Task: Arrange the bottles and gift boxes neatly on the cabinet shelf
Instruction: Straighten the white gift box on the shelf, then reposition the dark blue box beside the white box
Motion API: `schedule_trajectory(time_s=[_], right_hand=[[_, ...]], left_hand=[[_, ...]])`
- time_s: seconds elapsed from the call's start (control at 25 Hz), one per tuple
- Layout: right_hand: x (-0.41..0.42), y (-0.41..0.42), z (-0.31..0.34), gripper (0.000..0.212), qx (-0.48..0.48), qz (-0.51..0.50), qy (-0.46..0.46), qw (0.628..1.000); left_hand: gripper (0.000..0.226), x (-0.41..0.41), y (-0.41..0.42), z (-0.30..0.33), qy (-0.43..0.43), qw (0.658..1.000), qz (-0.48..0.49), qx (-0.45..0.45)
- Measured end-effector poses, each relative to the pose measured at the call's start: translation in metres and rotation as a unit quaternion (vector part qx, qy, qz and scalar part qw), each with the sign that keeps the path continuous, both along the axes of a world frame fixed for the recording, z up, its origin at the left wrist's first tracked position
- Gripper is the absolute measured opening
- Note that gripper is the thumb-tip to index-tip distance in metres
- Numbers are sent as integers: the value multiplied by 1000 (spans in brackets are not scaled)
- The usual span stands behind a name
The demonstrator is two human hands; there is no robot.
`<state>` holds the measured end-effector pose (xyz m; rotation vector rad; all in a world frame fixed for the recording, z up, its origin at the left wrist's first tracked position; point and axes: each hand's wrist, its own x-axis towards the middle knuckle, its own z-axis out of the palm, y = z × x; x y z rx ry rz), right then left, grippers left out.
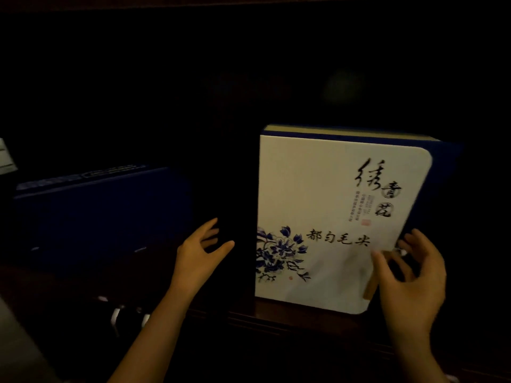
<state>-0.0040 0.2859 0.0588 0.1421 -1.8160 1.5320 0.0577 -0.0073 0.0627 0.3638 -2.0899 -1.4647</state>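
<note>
1. Surface: dark reddish-brown wooden cabinet shelf [276,313], front edge lit faintly, running across the lower frame. The recess above and behind it is almost black; the back wall cannot be made out.
2. Room: very dim. A pale patch shows at the far left edge, too dark to identify. Small white glints sit low at left below the shelf line; unidentifiable.
3. Count, gift boxes: two visible.
   - One white rectangular gift box with blue floral print and black calligraphy [326,217], standing upright on the shelf, right of centre, front face toward the camera, blue spine along its top and right side.
   - One dark blue flat gift box [96,211], at left on the shelf, well apart from the white one, barely lit.
4. Count, bottles: cannot tell; any are lost in the dark.
5. Count, hands: two, bare.
   - Left hand [199,255]: fingers spread, holding nothing, in the dark gap just left of the white box.
   - Right hand [409,275]: fingers loosely spread at the white box's lower right corner, thumb against its face; no closed grasp.
</note>
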Motion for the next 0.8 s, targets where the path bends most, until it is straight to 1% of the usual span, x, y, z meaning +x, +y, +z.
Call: schedule_trajectory(time_s=[0.12, 0.2, 0.28, 0.4, 0.52, 0.68, 0.76, 0.8], right_hand=[[20, -63, -3, 59, 39, 117, 36, 992], [27, -111, 1, 53, 44, 212, 38, 975], [29, -158, 6, 51, 44, 272, 36, 961], [25, -237, 16, 55, 90, 289, 30, 953], [21, -315, 28, 65, 134, 296, 30, 945], [16, -400, 40, 68, 180, 320, 26, 930], [12, -438, 46, 73, 254, 320, 49, 911], [10, -458, 48, 77, 315, 313, 73, 893]], left_hand=[[66, 9, -39, 4, 11, 1000, 24, -10], [67, 15, -70, 6, 15, 999, 40, -27], [69, 22, -100, 10, 12, 997, 51, -55], [70, 32, -153, 19, 22, 991, 70, -108], [73, 39, -208, 33, 30, 984, 94, -151], [77, 50, -263, 46, 39, 966, 115, -226], [79, 57, -292, 49, 41, 947, 127, -293], [82, 59, -308, 51, 17, 931, 141, -337]])
